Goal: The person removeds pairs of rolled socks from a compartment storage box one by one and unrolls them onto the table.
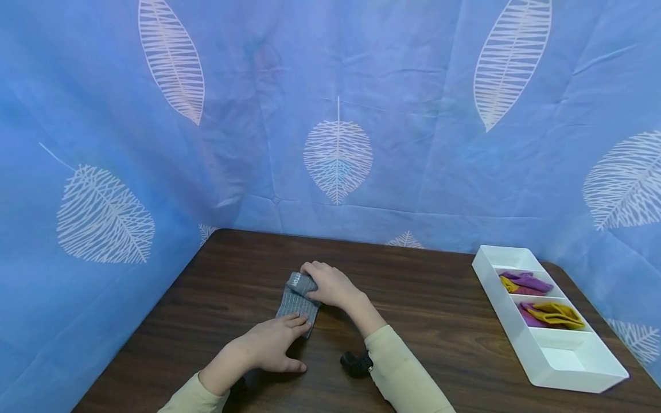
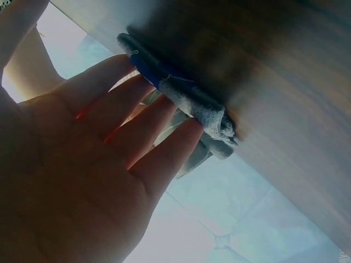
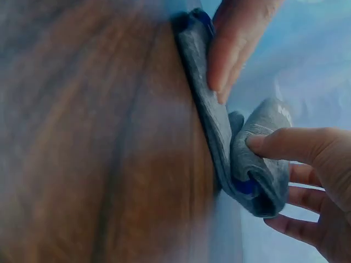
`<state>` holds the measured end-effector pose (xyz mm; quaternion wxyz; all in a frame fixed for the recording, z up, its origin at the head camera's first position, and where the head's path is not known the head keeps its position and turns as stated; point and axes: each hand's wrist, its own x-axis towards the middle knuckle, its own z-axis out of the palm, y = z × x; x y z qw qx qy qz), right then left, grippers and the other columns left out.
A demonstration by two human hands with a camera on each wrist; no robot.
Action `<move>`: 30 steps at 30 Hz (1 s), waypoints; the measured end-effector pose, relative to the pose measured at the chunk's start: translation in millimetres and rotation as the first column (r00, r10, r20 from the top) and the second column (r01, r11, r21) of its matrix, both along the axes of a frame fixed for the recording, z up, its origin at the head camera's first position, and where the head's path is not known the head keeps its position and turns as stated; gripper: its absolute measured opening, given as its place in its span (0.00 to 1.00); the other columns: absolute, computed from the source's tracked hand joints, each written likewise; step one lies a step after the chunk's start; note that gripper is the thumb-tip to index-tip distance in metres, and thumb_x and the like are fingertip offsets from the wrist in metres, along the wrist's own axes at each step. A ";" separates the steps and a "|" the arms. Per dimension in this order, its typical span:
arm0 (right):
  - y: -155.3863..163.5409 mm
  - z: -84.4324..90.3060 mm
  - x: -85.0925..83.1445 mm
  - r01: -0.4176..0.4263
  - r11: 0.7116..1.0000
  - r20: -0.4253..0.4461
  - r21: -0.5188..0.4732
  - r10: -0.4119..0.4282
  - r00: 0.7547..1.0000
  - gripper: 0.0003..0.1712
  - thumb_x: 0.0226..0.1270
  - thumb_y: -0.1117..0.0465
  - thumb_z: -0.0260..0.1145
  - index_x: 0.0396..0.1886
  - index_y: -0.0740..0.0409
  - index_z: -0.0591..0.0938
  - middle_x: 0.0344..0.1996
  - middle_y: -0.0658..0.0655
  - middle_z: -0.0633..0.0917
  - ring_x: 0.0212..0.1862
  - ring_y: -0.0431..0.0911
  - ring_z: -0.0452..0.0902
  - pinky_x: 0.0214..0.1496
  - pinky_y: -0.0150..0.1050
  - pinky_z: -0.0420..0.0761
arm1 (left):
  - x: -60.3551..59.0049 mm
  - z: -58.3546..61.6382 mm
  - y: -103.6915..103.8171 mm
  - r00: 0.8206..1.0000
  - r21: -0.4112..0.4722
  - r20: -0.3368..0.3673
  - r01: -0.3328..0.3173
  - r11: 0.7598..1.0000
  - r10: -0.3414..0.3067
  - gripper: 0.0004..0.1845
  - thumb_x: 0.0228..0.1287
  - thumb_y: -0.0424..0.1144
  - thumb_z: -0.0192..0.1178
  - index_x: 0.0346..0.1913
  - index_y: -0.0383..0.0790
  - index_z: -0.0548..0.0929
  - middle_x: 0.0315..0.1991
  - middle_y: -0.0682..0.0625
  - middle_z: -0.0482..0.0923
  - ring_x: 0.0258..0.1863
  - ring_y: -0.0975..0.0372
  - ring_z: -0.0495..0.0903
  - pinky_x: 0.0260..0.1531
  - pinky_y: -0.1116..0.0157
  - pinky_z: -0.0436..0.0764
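A grey ribbed sock (image 1: 298, 307) with white lettering lies on the dark table, its far end folded over on itself. My right hand (image 1: 333, 287) grips that folded end. The right wrist view shows the thumb (image 3: 274, 143) on the top of the fold and the fingers behind it, with a bit of blue inside the fold. Straight fingers of my left hand (image 1: 271, 346) rest on the sock's near end. In the left wrist view, the left hand's fingertips (image 2: 192, 131) touch the sock's edge, and they hide part of it.
At the right of the wooden table (image 1: 423, 321) stands a white divided box (image 1: 516, 338). Its middle compartments hold purple-and-yellow folded fabric pieces (image 1: 555, 314). A black device (image 1: 356, 364) sits at my right wrist. Behind the table hangs a blue leaf-patterned curtain (image 1: 413, 172).
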<state>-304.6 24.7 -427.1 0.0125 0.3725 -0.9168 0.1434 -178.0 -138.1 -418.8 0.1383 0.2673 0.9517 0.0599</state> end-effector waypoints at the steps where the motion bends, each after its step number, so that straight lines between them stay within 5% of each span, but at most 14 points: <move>1: 0.9 0.7 -0.7 0.009 1.000 -0.002 -0.014 -0.009 1.000 0.27 0.61 0.55 0.72 0.58 0.50 0.74 0.55 0.53 0.80 0.54 0.47 0.78 0.53 0.45 0.80 | 0.2 0.5 0.2 1.000 -0.002 -0.005 0.000 1.000 0.000 0.43 0.58 0.63 0.63 0.71 0.43 0.68 0.73 0.46 0.64 0.74 0.51 0.61 0.68 0.50 0.67; 11: 6.6 -0.3 -2.2 0.026 0.998 -0.143 -0.057 -0.034 0.989 0.15 0.63 0.61 0.69 0.48 0.49 0.78 0.47 0.52 0.78 0.46 0.47 0.75 0.42 0.43 0.77 | 1.1 0.9 2.0 1.000 -0.005 -0.022 -0.006 1.000 0.006 0.42 0.57 0.62 0.63 0.71 0.43 0.69 0.73 0.47 0.64 0.73 0.51 0.62 0.68 0.51 0.67; 14: 7.3 -0.4 -1.4 0.033 0.999 -0.110 -0.038 -0.037 0.993 0.13 0.66 0.55 0.68 0.49 0.49 0.82 0.49 0.53 0.79 0.50 0.49 0.76 0.48 0.48 0.79 | 1.0 0.9 2.1 1.000 -0.003 -0.018 -0.009 1.000 0.009 0.42 0.58 0.62 0.63 0.71 0.43 0.69 0.73 0.47 0.64 0.74 0.52 0.62 0.68 0.51 0.67; 19: 9.0 -2.4 -1.9 0.079 0.996 -0.036 0.030 -0.078 0.996 0.28 0.62 0.44 0.69 0.58 0.50 0.79 0.56 0.54 0.79 0.58 0.51 0.76 0.57 0.52 0.78 | 1.5 1.0 1.6 1.000 -0.007 -0.022 -0.006 1.000 0.006 0.41 0.58 0.62 0.63 0.71 0.44 0.69 0.73 0.47 0.64 0.73 0.52 0.62 0.68 0.51 0.67; 30: 20.5 -8.0 -14.6 0.128 0.991 -0.063 -0.043 -0.130 0.989 0.22 0.65 0.58 0.68 0.58 0.55 0.78 0.51 0.57 0.82 0.52 0.52 0.79 0.50 0.50 0.80 | 4.4 1.2 2.8 0.998 -0.020 -0.064 0.026 0.999 -0.027 0.40 0.58 0.63 0.62 0.69 0.44 0.72 0.71 0.48 0.67 0.72 0.52 0.65 0.66 0.50 0.70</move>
